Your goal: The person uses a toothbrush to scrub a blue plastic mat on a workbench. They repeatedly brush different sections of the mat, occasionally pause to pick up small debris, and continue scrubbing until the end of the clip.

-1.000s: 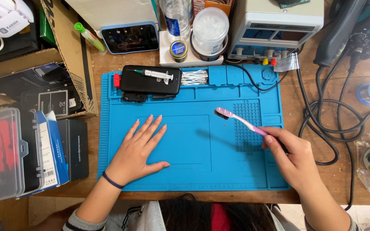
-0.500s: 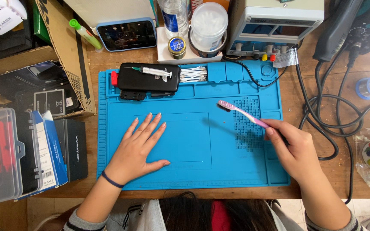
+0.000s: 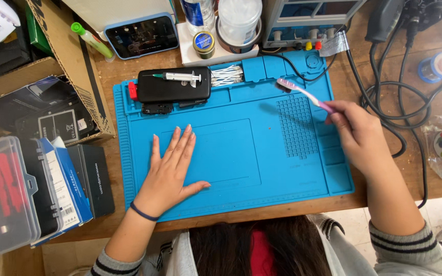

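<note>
Left hand (image 3: 172, 168) flat, fingers spread on blue mat (image 3: 241, 168), right hand (image 3: 356, 133) grip holding toothbrush (image 3: 303, 93)

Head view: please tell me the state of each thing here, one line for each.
Left hand: flat on the mat, palm down, holding nothing.
Right hand: closed on the toothbrush handle.
Pink toothbrush: tilted, its head over the mat's upper right.
Blue mat: lying flat on the table.
Black phone: lying at the mat's top edge.
Syringe: lying on the phone.
Cotton swabs: piled in a mat compartment.
</note>
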